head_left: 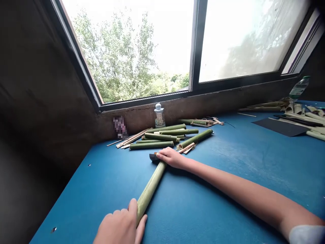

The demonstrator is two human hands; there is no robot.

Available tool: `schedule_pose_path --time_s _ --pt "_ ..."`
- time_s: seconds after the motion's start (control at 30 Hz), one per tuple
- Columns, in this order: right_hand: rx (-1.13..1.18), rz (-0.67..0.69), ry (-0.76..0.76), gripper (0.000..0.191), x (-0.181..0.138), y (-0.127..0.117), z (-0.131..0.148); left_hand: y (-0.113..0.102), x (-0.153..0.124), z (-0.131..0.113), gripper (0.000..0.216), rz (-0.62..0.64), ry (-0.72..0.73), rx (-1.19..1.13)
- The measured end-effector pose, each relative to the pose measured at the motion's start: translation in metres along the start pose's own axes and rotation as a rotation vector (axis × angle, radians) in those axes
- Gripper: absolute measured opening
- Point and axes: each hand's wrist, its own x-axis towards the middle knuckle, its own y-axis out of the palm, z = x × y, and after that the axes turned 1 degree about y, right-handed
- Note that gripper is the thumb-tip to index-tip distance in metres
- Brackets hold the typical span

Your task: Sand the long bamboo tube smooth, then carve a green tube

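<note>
A long green bamboo stick (151, 185) lies on the blue table (228, 162), running from the near edge away from me. My left hand (121, 227) is closed around its near end. At the far end my right hand (170, 157) is stretched out, fingers wrapped over the handle of a dark blade (153, 157) that sits against the bamboo's tip. Only a small part of the blade shows.
Several cut green bamboo pieces (162, 137) and pale split strips (132, 138) are heaped by the wall under the window. A small clear bottle (159, 116) stands behind them. More bamboo (304, 117), a dark sheet (280, 127) and a plastic bottle (299, 88) lie at the far right.
</note>
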Motion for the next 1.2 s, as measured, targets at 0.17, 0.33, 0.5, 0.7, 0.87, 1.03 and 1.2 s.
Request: schedule_pose_path --time_s 0.17,0.33,0.5,0.7,0.87,1.03,1.2 --pt "0.007 0.023 -0.096 0.047 -0.014 0.015 0.039 0.002 -0.002 -0.001 0.045 -0.008 0.029 0.003" --pt "0.031 0.061 -0.132 0.045 -0.006 0.008 0.024 0.003 0.001 0.004 0.046 -0.023 0.013 -0.042" --pt "-0.003 -0.031 -0.029 0.051 -0.005 -0.002 0.008 0.003 0.002 0.003 0.046 -0.031 0.029 -0.066" --pt "-0.001 0.1 -0.207 0.04 -0.009 0.014 0.033 0.003 0.002 0.002 0.049 -0.005 0.002 -0.037" --pt "-0.035 -0.023 -0.043 0.052 -0.004 0.0 0.007 0.0 0.0 0.002 0.049 0.014 0.027 -0.063" --pt "-0.027 0.05 -0.166 0.041 -0.015 0.012 0.039 0.008 0.001 0.005 0.056 -0.007 0.008 -0.032" --pt "-0.018 -0.025 -0.093 0.042 -0.002 0.01 0.024 0.005 0.013 0.026 0.052 -0.135 0.076 -0.035"
